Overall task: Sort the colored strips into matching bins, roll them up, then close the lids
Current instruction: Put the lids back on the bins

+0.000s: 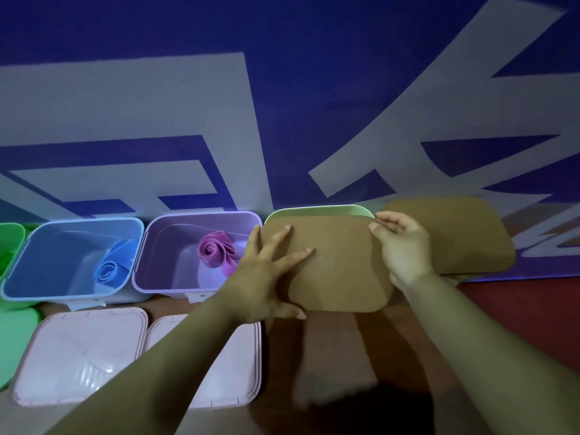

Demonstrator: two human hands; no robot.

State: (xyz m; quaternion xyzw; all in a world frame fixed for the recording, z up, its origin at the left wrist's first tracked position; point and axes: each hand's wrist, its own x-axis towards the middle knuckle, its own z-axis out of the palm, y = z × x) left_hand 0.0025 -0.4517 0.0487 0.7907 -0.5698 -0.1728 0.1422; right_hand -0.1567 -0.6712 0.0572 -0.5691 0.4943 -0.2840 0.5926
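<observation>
Pressing brown lid (326,271) onto pale green bin (320,210), head view: left hand (266,277) spread flat on lid top, right hand (405,249) curled round lid's right edge. Far rim exposed, lid looks offset. Risk: uneven push leaves corner unseated or shoves bin. Blue bin (78,221) and purple bin (201,215) open, rolled strips inside.

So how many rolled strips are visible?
2: a blue roll in the blue bin, a pink roll in the purple bin. The tan lids and the cut-off green bin may hide more.
</observation>
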